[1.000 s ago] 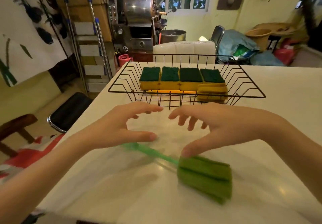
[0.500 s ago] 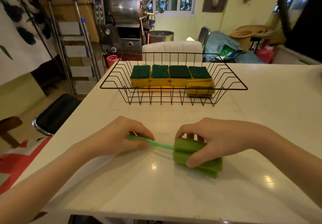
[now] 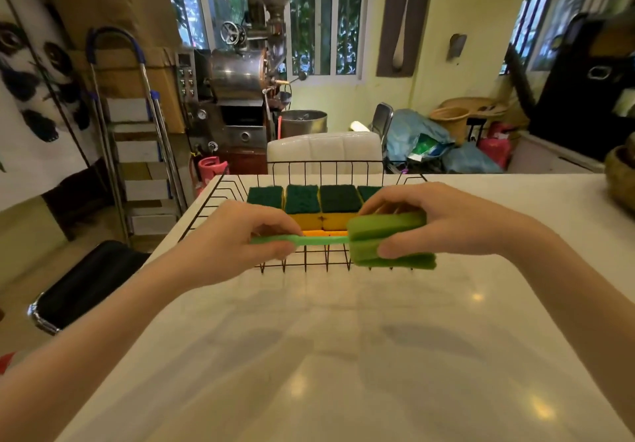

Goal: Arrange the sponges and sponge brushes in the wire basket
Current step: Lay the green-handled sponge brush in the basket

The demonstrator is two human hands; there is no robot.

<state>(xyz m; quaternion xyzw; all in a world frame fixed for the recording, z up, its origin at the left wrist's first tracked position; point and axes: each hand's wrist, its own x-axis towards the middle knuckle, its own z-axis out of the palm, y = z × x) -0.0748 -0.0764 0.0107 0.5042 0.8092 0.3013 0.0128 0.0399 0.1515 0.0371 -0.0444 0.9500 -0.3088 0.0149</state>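
Note:
A green sponge brush (image 3: pixel 385 235) is held level in the air, just in front of the near rim of the black wire basket (image 3: pixel 220 194). My left hand (image 3: pixel 237 238) pinches its thin green handle. My right hand (image 3: pixel 443 221) grips the thick green foam head. Inside the basket, a row of yellow sponges with dark green scouring tops (image 3: pixel 302 201) lies side by side; the rightmost one is partly hidden behind my right hand. An orange strip shows under the row, behind the handle.
The basket stands at the far side of a white marble table (image 3: pixel 330 355). A white chair back (image 3: pixel 323 149) is behind it. A black stool (image 3: pixel 86 283) sits at the left, off the table edge. A woven bowl (image 3: pixel 622 177) stands at the far right.
Both hands closed on the sponge brush lying on the table, then lifted it and carried it forward to the basket's near rim.

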